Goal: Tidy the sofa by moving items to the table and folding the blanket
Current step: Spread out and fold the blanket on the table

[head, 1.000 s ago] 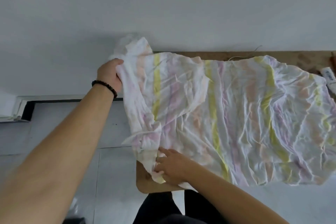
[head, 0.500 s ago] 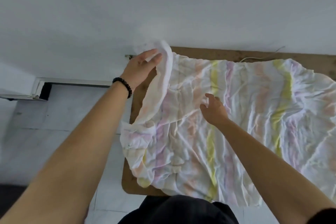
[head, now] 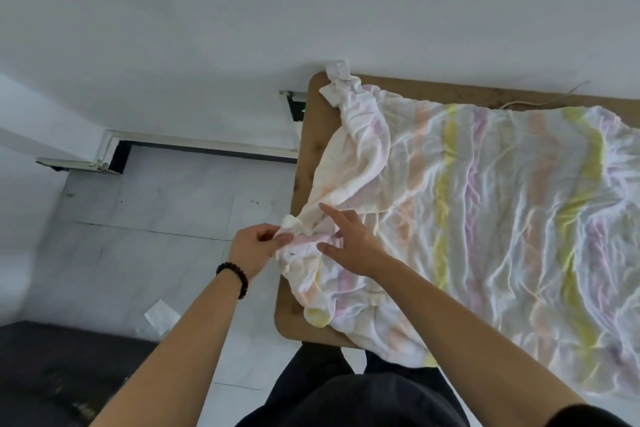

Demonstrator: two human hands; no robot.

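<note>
The blanket (head: 485, 204) lies spread and rumpled over the desk (head: 304, 163) at the frame's right, mid-fold. The left hand (head: 254, 248) has its grip clenched on a bunched corner; the right hand (head: 349, 241) rests released beside it. Next, probably, that corner needs drawing out flat.

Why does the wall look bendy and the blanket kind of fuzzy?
Head view: the wide-angle lens bends the wall and the table edge; the blanket looks soft, fine weave smeared; light is even, no glare; both hands fairly sharp.
</note>
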